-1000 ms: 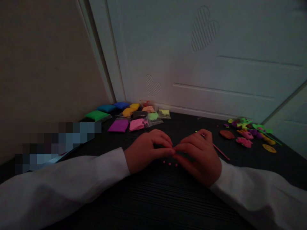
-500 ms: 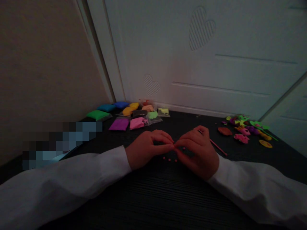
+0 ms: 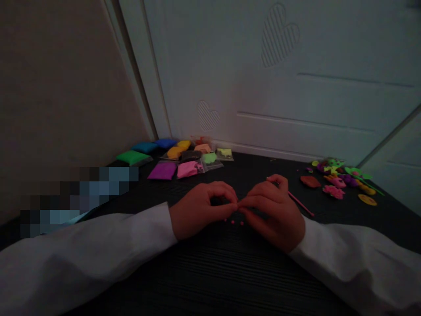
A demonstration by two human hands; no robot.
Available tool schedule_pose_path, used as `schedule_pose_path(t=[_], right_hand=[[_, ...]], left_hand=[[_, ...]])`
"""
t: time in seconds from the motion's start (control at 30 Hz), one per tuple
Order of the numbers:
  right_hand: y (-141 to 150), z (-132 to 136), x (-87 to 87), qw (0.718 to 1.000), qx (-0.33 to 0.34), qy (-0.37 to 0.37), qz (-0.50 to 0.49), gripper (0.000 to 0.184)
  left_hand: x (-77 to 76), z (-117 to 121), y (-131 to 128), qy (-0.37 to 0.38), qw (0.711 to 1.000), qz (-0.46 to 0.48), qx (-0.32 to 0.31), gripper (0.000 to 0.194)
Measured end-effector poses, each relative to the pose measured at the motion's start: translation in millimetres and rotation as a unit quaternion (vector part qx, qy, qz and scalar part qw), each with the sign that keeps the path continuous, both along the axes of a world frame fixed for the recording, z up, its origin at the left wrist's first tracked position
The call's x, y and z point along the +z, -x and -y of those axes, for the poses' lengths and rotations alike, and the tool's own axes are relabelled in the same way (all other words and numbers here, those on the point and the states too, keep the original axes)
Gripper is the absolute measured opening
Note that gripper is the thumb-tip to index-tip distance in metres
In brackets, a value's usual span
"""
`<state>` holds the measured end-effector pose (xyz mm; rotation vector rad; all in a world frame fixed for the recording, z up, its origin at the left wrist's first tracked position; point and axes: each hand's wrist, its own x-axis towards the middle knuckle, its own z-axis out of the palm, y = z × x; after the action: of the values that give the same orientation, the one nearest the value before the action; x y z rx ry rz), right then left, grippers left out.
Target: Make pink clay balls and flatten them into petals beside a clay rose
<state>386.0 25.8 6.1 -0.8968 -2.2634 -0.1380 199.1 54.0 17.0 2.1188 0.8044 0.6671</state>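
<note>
My left hand and my right hand meet fingertip to fingertip over a dark ribbed mat, both pinched on something tiny that I cannot make out. A pink stick pokes out from my right hand, passing between its fingers. Three tiny pink clay balls lie on the mat just below the fingertips. Both arms wear white sleeves.
Bags of coloured clay lie at the back left: green, blue, yellow, purple, pink, light green. Shaped clay pieces in many colours sit at the back right. A white panelled door stands behind. A blurred-out patch lies at the left.
Both hands stay pinched together with only small finger movements. The view has shifted slightly.
</note>
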Motion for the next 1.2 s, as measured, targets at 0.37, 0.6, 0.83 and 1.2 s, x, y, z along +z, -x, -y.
schedule_pose_path(t=[0.37, 0.6, 0.83, 1.2], right_hand=[[-1.5, -0.8, -0.5, 1.000, 0.002, -0.006, -0.016, 0.014], [-1.5, -0.4, 0.1, 1.000, 0.011, 0.000, -0.007, 0.010], [-1.2, 1.9, 2.9, 0.999, 0.003, 0.028, -0.041, 0.006], [-0.6, -2.9, 0.6, 0.999, 0.013, 0.028, -0.029, 0.007]], left_hand=[[0.6, -2.3, 1.1, 0.008, 1.000, 0.013, -0.004, 0.014], [0.2, -0.9, 1.2, 0.023, 1.000, 0.021, -0.007, 0.012], [-1.4, -9.2, 4.5, 0.015, 0.999, 0.017, 0.038, 0.015], [-4.7, -15.2, 5.2, 0.010, 1.000, 0.020, 0.009, 0.013]])
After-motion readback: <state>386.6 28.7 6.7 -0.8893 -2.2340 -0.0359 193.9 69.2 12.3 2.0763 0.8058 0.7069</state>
